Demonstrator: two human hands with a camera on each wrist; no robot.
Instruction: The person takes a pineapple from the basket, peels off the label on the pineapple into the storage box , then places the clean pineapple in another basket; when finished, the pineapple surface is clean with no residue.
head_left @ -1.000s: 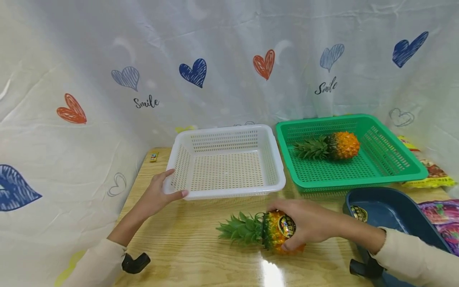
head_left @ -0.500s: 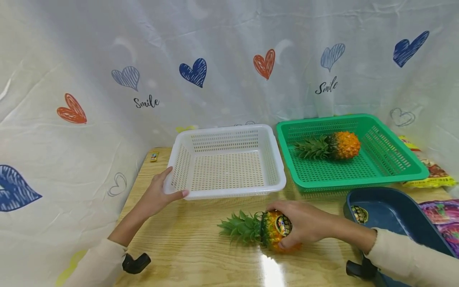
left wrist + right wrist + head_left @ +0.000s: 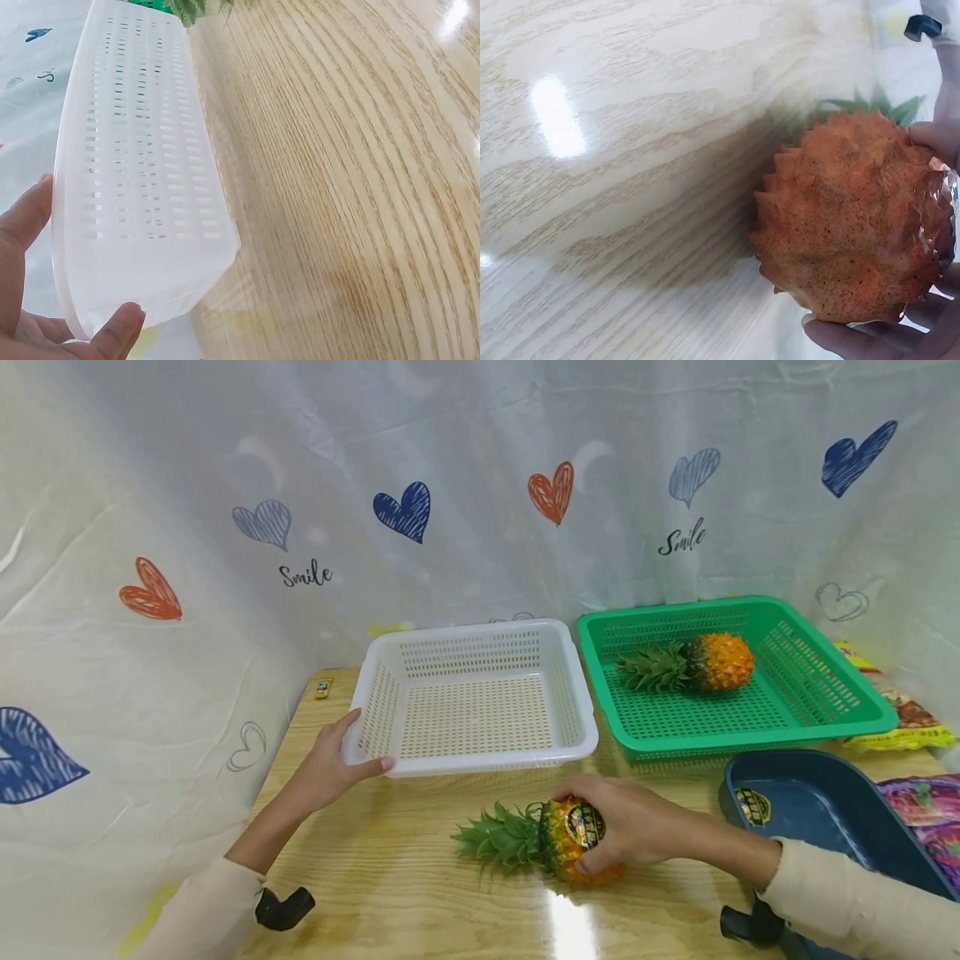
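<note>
The right hand [image 3: 626, 822] is clamped round the fruit body of a pineapple [image 3: 557, 841], thumb on the near side and fingers on the far side, spread wide apart by its girth. A black-and-gold label [image 3: 585, 825] shows between them. The pineapple is on its side, crown toward the left, in front of the white perforated basket [image 3: 480, 765]; whether its underside touches the wood-grain table [image 3: 375, 860] I cannot tell. The left hand [image 3: 330, 768] grips that basket's near left corner, thumb against the outer wall, fingers along the rim. Just beside it stands a green perforated basket [image 3: 780, 714] holding a second pineapple [image 3: 720, 662]. A navy basin [image 3: 817, 797] sits nearer, by the right forearm.
</note>
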